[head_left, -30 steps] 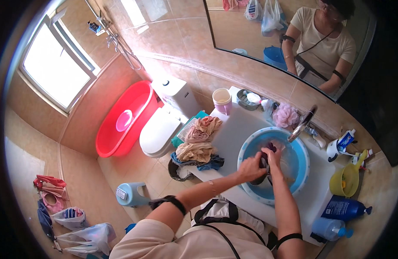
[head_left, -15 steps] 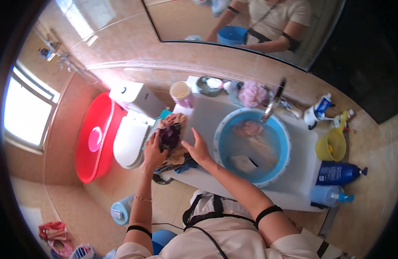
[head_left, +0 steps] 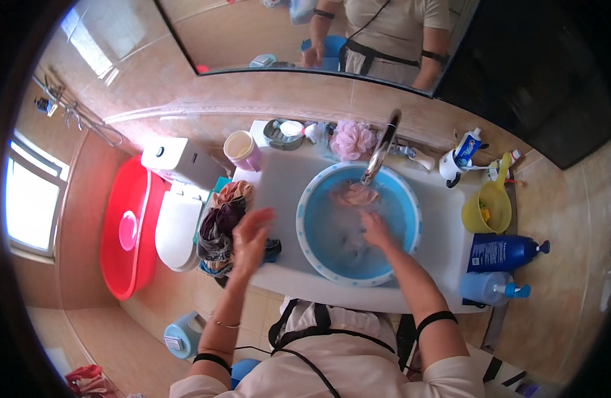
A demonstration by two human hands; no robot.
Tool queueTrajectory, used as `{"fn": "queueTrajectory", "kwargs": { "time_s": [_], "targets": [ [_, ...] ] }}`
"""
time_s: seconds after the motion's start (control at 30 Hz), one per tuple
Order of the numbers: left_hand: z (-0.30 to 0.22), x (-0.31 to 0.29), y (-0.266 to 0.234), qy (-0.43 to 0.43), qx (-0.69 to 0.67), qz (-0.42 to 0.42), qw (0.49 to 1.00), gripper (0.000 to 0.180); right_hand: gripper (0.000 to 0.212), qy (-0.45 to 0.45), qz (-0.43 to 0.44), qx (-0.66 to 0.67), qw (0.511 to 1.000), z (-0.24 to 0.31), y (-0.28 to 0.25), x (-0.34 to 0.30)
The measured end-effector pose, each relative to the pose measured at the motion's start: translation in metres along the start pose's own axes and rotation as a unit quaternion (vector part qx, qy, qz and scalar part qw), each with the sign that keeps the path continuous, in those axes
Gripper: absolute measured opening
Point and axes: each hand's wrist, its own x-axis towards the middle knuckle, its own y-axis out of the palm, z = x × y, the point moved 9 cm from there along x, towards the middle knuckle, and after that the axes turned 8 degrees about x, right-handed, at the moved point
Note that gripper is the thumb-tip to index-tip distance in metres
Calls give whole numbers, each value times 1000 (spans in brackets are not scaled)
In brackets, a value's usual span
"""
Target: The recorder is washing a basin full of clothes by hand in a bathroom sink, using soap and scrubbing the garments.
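A round blue basin [head_left: 304,245] of cloudy water sits in the white sink. In it lie a pink cloth [head_left: 356,195] and paler, partly sunken fabric that I cannot make out well. My right hand [head_left: 380,232] reaches into the basin at the water's surface, fingers stretched out, just below the pink cloth. My left hand [head_left: 250,240] is raised beside a heap of clothes [head_left: 219,229] at the counter's left end; its fingers are smeared by motion, and no garment shows in it. The heap has dark purple, peach, grey and blue pieces.
A chrome faucet [head_left: 382,147] arches over the basin. Behind stand a pink-and-white cup [head_left: 243,151] and a pink bath puff [head_left: 352,140]. To the right are a yellow dipper [head_left: 486,211], a dark blue bottle [head_left: 501,253] and a pump bottle [head_left: 484,288]. A red tub [head_left: 120,265] stands beyond the toilet [head_left: 178,229].
My right hand has moved from beside the heap rightward into the basin. My left hand has lifted off the clothes and shifted right. The view has turned slightly.
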Motion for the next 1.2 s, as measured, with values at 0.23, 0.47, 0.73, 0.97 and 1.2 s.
{"fn": "queueTrajectory", "kwargs": {
  "time_s": [0.23, 0.47, 0.73, 0.97, 1.2],
  "targets": [
    [55, -12, 204, -464, -438, 237, 733, 61, 44, -147, -105, 275, 944, 162, -106, -38],
    [106, 21, 200, -138, -366, 248, 886, 40, 25, -167, -244, 183, 938, 170, -50, -52],
    [95, -1, 204, -377, -170, 109, 904, 48, 72, 9, -342, 92, 935, 15, -62, 6],
    [155, 12, 206, -42, 514, 143, 845, 60, 65, 125, -2, -5, 992, -22, 27, 5],
    [157, 20, 236, -15, 544, 182, 819, 54, 49, 75, -41, 0, 996, -11, -33, 9]
  ]
}}
